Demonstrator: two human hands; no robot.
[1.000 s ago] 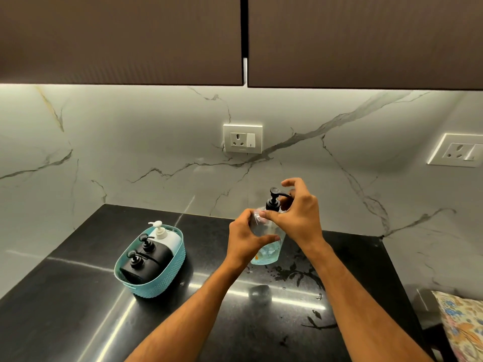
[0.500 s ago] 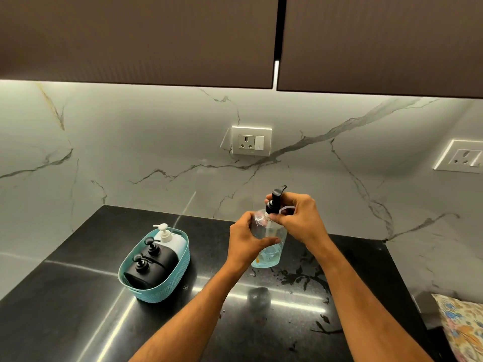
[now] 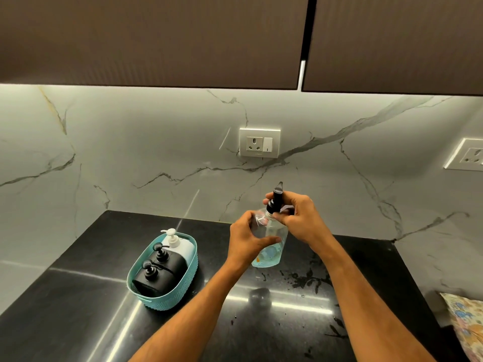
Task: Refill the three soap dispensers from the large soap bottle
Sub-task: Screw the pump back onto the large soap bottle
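Clear plastic bottle point(image 3: 271, 246) wrapped by left hand point(image 3: 248, 239), right hand point(image 3: 300, 218) pinching black pump point(image 3: 276, 198), glossy black counter point(image 3: 78, 309)

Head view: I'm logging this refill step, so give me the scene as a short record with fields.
surface: black countertop
held item: clear bottle, upright on the countertop
left hand: grip around the bottle's body
right hand: grip on the black pump at the bottle's neck
basket: teal basket, left of the bottle
basket contents: two black dispensers, one white dispenser
wall: marble, socket
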